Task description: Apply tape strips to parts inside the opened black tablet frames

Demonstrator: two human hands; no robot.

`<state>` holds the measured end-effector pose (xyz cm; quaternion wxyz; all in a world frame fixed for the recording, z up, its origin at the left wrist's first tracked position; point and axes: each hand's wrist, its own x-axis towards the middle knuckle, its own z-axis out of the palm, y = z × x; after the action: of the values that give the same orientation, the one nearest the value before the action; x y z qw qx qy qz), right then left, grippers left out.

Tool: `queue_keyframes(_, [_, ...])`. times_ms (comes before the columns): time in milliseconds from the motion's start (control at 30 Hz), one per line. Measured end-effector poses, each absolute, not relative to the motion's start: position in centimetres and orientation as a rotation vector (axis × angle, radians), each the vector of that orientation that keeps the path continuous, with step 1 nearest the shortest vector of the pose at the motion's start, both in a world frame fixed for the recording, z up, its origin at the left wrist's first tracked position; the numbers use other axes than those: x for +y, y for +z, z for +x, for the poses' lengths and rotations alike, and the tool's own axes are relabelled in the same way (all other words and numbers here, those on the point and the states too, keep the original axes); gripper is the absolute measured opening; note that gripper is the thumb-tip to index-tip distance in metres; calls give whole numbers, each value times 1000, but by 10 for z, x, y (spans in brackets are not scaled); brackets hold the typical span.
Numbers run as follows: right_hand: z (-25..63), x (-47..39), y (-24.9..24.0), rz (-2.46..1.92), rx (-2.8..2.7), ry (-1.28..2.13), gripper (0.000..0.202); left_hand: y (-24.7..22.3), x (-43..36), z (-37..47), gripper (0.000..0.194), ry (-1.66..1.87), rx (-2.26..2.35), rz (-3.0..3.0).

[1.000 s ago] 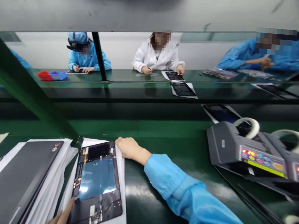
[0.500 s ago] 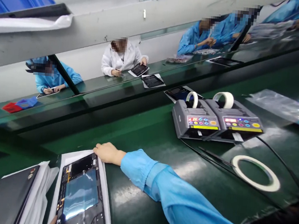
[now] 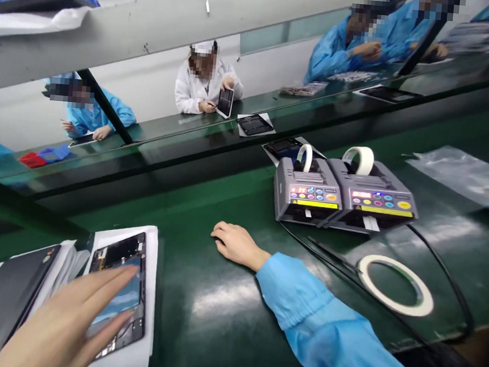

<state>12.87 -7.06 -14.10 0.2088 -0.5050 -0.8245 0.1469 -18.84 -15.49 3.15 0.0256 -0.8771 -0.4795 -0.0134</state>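
My left hand (image 3: 74, 317) is over an opened tablet (image 3: 143, 294) at the lower left, fingers stretched out and thumb apart. It hides much of the tablet's lower left; I cannot tell whether it touches. Inside the tablet's dark frame shows a shiny blue film (image 3: 122, 300). White sheets (image 3: 145, 335) lie beneath it. My right hand (image 3: 237, 244), in a blue sleeve, rests over the green bench right of the tablet. Its fingers are loosely bent, the thumb apart, and nothing shows in them.
Left of the tablet lies a dark panel (image 3: 7, 294) on white sheets. Two tape dispensers (image 3: 307, 192) stand at the right, near a tape roll (image 3: 396, 285), black cable (image 3: 447, 264) and clear plastic bag (image 3: 463, 174). Co-workers sit across the bench behind a raised ledge.
My right hand has let go of the tablet's top corner and moved right onto the bench. My left hand has come in over the tablet, which appears further left.
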Motion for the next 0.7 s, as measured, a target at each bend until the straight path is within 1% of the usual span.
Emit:
queue_keyframes(100, [143,-88,-141,-1433,-2257,442,24,47,-111,-97,47,136,-1300,-3058])
queue_keyframes(167, [149,-95,-139,-1450,-2235,466,21,43,-75,-41,45,124,-1178,-3202])
queue_keyframes(233, [153,-98,-138,-1470,-2214,481,19,29,-36,7,40,19,-1186,-3275])
queue_keyframes(333, [154,-96,-135,-1487,-2205,491,22,-3,22,68,24,-58,-1266,-3276])
queue_keyframes(400, [154,-94,-134,-1487,-2211,493,23,-26,54,102,25,-87,-1362,-3258])
queue_keyframes(500, [153,-90,-133,-1483,-2221,489,24,-57,92,145,35,-93,-1519,-3216])
queue_keyframes(633, [151,-86,-135,-1490,-2230,489,20,-87,130,193,30,-102,-1712,-3142])
queue_keyframes(700, [150,-84,-141,-1501,-2229,499,19,-100,147,215,34,-123,-1785,-3122])
